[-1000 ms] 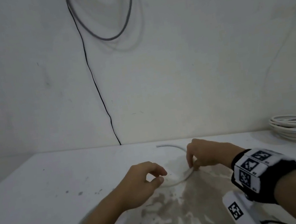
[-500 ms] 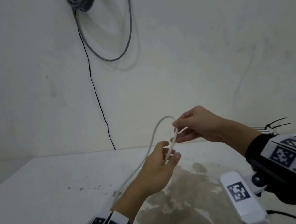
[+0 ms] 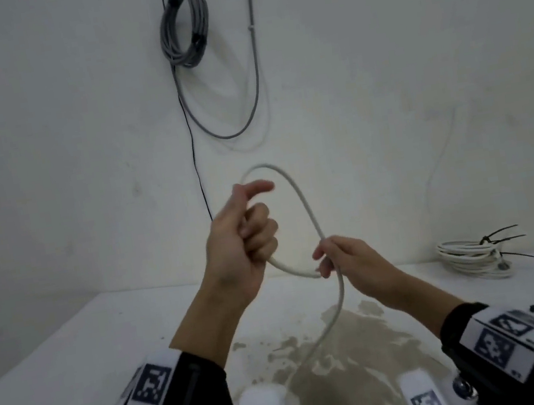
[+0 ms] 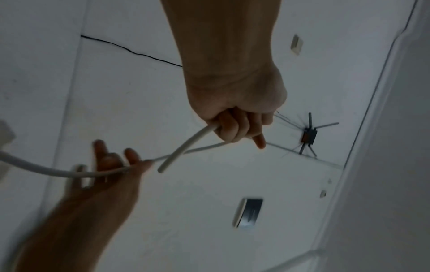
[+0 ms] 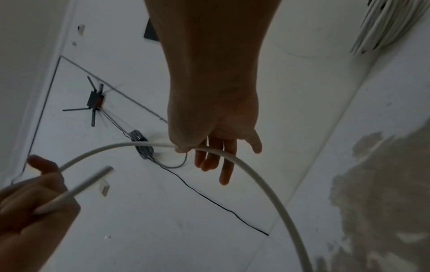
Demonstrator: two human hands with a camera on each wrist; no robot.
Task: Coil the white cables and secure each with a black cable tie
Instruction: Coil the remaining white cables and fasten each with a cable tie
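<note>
A white cable (image 3: 299, 197) arcs in the air above the white table (image 3: 73, 352). My left hand (image 3: 256, 235) is raised in a fist round the cable near its free end, and the short end pokes out below the fist toward my right hand. My right hand (image 3: 324, 259) pinches the cable where the loop comes down; from there the cable drops to the table. In the left wrist view the left hand (image 4: 235, 128) grips the cable (image 4: 186, 147). In the right wrist view the right hand (image 5: 186, 149) pinches the cable (image 5: 256, 174) with its other fingers held straight.
A coiled white cable bundle (image 3: 468, 259) with black cable ties (image 3: 499, 233) lies at the back right of the table. A grey cable coil (image 3: 183, 24) hangs on the wall, with a thin black wire (image 3: 196, 164) running down. A brownish stain (image 3: 352, 363) covers the near table.
Both hands lifted the cable off the table. The left hand rose and closed into a fist round the end, and the cable now forms a loop between the hands.
</note>
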